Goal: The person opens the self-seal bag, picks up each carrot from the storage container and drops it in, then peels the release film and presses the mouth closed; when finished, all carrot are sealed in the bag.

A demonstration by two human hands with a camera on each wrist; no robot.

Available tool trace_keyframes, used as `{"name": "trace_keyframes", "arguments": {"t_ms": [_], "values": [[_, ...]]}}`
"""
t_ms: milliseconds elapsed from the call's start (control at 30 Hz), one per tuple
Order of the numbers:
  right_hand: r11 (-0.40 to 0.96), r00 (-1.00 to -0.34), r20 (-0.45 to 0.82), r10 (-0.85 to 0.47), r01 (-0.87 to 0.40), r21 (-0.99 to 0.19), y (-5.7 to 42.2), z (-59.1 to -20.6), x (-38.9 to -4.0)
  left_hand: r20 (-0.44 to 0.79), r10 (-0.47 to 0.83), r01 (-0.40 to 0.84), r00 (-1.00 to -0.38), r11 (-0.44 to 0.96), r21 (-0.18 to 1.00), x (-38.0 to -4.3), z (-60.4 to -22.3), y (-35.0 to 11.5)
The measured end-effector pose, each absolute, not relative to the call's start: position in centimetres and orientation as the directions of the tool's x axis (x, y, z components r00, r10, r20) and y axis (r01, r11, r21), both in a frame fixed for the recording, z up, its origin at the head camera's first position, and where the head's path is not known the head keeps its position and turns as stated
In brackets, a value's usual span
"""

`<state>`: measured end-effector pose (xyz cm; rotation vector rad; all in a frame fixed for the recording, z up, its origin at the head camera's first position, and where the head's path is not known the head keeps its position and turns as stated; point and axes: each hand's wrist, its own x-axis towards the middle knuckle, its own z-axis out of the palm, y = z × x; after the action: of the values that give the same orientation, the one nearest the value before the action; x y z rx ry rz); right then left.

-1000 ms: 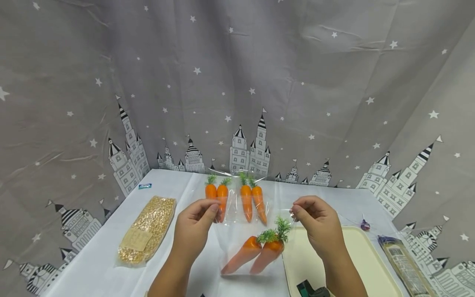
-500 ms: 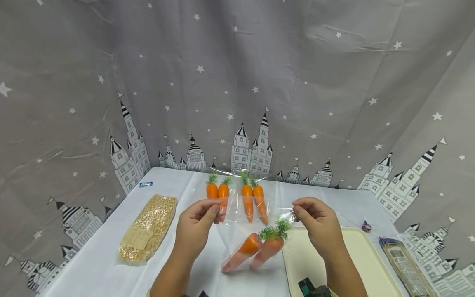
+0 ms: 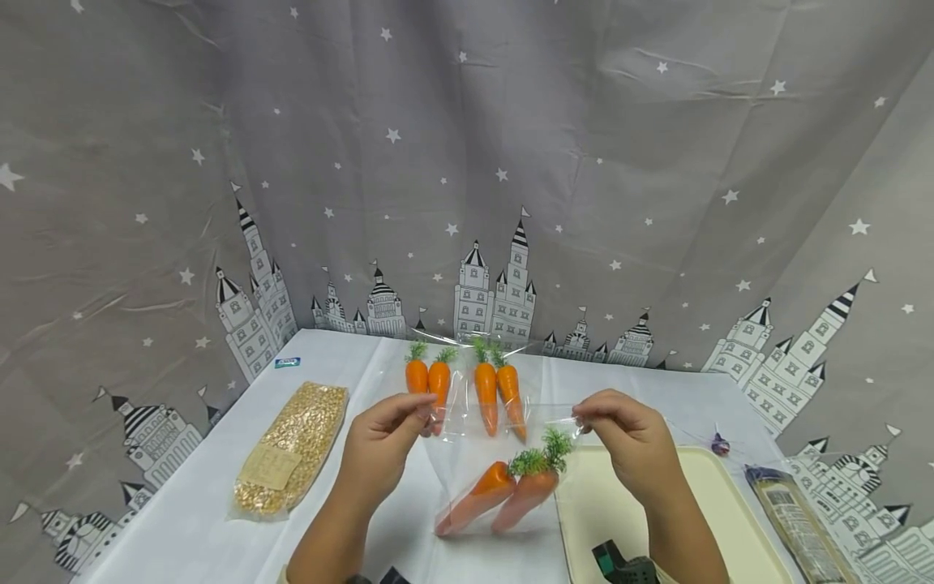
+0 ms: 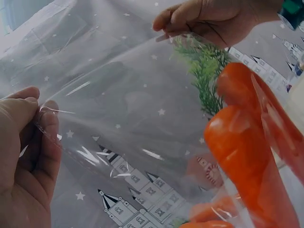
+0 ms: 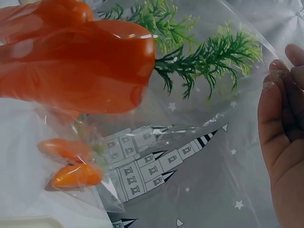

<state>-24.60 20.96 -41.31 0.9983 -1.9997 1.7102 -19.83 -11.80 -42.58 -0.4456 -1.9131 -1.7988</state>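
Observation:
Between my hands hangs a clear plastic bag with two orange carrots with green tops inside. My left hand pinches one upper corner of the bag between thumb and fingers. The opposite upper corner is pinched by my right hand, as the right wrist view also shows at the fingertips. Inside the bag the carrots lean side by side, tips toward the lower left in the head view. Behind it on the table, more carrots lie in clear bags, partly overlapped by the held bag's top edge and my left fingers.
A bag of yellow kernels with a paper label lies at the left, near a small blue-green packet. At the right are a cream tray, a small purple wrapped item and a long packet. A grey curtain hangs behind.
My right hand's grip on the bag's corner has shifted slightly, its fingers now reaching flatter. The bag's top edge sags a little lower; the carrots in it have barely moved.

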Motion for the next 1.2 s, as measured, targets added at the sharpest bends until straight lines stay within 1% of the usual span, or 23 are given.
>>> {"name": "trace_keyframes", "arguments": {"t_ms": [167,367,500,633,800,933,1033,1100,1200], "values": [[0.052,-0.687,0.651,-0.323,-0.7,-0.712,21.5,-41.2,-24.6,0.6,0.0,0.598,-0.8,0.075,0.798,-19.8,-42.6,-12.3],[-0.006,-0.636,0.677,-0.371,-0.727,-0.686,21.9,-41.2,-24.7,0.637,0.157,0.653,-0.755,0.08,0.753,-19.9,-42.5,-13.0],[-0.021,-0.608,0.689,-0.396,-0.744,-0.668,22.2,-41.0,-24.7,0.659,0.217,0.686,-0.72,0.078,0.723,-20.0,-42.4,-13.4],[0.026,-0.618,0.676,-0.402,-0.746,-0.666,22.3,-40.8,-24.6,0.672,0.244,0.706,-0.699,0.083,0.704,-20.1,-42.1,-13.7],[0.099,-0.646,0.656,-0.391,-0.738,-0.668,22.4,-40.6,-24.4,0.649,0.248,0.687,-0.72,0.116,0.718,-20.0,-41.8,-13.8],[0.149,-0.644,0.667,-0.376,-0.752,-0.642,22.5,-40.5,-24.3,0.623,0.231,0.661,-0.747,0.169,0.731,-19.8,-41.5,-13.7],[0.126,-0.632,0.683,-0.368,-0.761,-0.636,22.4,-40.3,-24.2,0.602,0.201,0.634,-0.773,0.197,0.748,-19.6,-41.2,-13.5],[0.096,-0.635,0.685,-0.358,-0.754,-0.649,22.1,-40.2,-24.1,0.589,0.18,0.616,-0.788,0.198,0.763,-19.4,-41.1,-13.3],[0.107,-0.672,0.663,-0.33,-0.724,-0.681,21.7,-40.0,-23.9,0.563,0.132,0.578,-0.816,0.204,0.79,-19.2,-41.0,-13.0]]}}
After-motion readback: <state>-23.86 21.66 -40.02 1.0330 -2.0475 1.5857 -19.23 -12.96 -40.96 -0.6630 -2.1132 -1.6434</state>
